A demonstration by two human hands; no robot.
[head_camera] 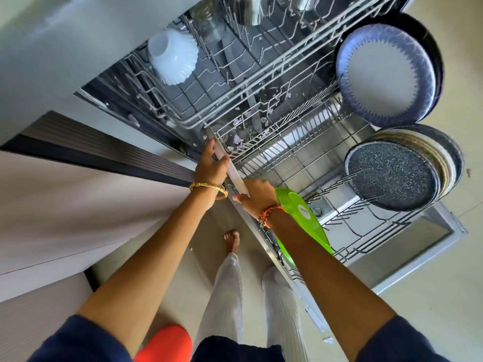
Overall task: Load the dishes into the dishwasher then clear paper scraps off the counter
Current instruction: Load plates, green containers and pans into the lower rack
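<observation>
Grey wire makes up the lower rack (pixel 300 163), pulled out over the open door with bare tines across its middle, and we see a speckled dark plate (pixel 392 176) upright at its far side and green plates (pixel 303 218) at the near edge. Our left hand (pixel 211 168) and right hand (pixel 254 197) both curl around the rack's flat metal front rail (pixel 235 173). Above, the upper rack (pixel 235 82) carries a fluted white bowl (pixel 172 57) and a blue-rimmed plate (pixel 384 74).

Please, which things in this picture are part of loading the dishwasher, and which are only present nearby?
Belong to the job:
left hand and right hand, both on the pale flat piece
lower rack
upper rack
green plate
speckled plate
blue-rimmed plate
white fluted bowl

Only nearby:
cabinet fronts
floor
</observation>
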